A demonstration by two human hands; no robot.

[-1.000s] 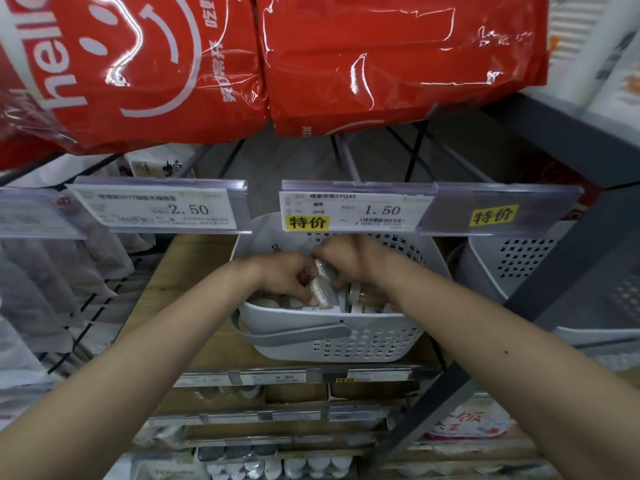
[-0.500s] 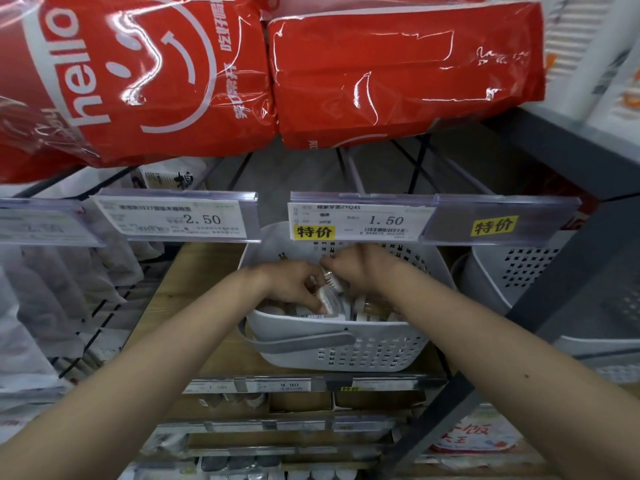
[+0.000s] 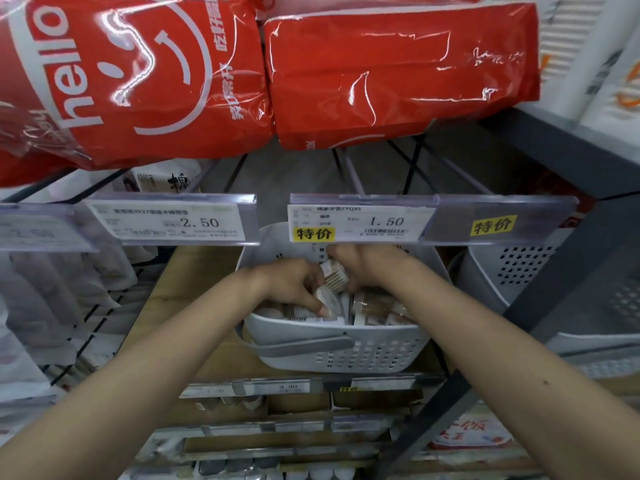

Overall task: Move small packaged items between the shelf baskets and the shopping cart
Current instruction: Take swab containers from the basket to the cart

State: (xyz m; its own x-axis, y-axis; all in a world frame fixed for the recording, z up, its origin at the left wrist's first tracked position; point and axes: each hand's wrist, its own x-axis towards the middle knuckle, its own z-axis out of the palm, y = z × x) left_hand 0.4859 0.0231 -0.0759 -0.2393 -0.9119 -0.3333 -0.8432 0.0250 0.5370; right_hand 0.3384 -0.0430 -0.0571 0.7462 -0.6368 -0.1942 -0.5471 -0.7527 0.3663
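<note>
1. White perforated plastic is what I am working in: the shelf basket [image 3: 332, 355] sits on the wooden shelf [image 3: 194, 271] at the centre of my view, with both hands down inside it.
2. My left hand [image 3: 294, 285] has its fingers curled down onto a small packaged item [image 3: 327, 299] lying near the top of the pile. It looks pinched, not just touched.
3. My right hand [image 3: 363, 268] is at 1 o'clock from the left, knuckles toward me, fingers folded around a second packet [image 3: 335, 277]. I judge that as a grip, though its fingertips are hidden.
4. The two hands are just beside each other, almost touching, with the packets between them.
5. The packet in the right hand lies with its long axis running from 10 o'clock to 4 o'clock. More packets fill the basket at 4 o'clock from the hands.
6. Room for moving is tight overhead: the price tag rail [image 3: 360, 221] hangs at 12 o'clock just above my knuckles, so I judge the way out is toward 6 o'clock, up over the near rim and its handle [image 3: 298, 346].
7. A second basket [image 3: 512, 271] stands at 3 o'clock, well apart. The cart is not in view.
</note>
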